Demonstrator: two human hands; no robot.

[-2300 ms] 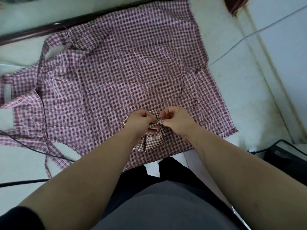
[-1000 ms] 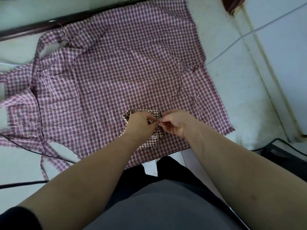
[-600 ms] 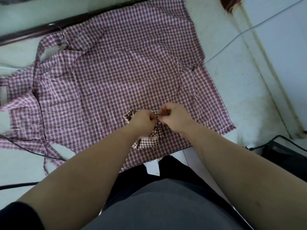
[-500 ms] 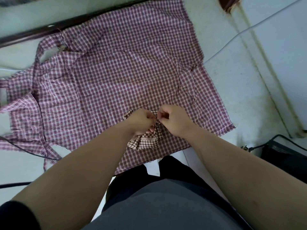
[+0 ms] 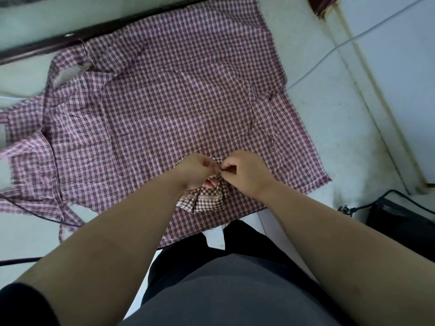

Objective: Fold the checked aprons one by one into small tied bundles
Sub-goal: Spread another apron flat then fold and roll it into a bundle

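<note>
White tabletop (image 5: 329, 118) carries a pink checked apron (image 5: 164, 102), spread flat. On its near edge I see the small brown checked bundle (image 5: 208, 200), just under both hands: left hand (image 5: 195, 171) and right hand (image 5: 246, 174) each pinch its tie, fingertips almost meeting. Half a second ago they sat the same.

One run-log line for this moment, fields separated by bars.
step: tying | left hand: grips brown bundle | right hand: pinches its top | underneath: spread pink apron

No writing, number or brand can be read anywhere. The pale band (image 5: 208, 198) across the brown-checked bundle (image 5: 207, 205), lower centre of the frame, shows only a tiny repeating pattern, too fine to read as letters.
</note>
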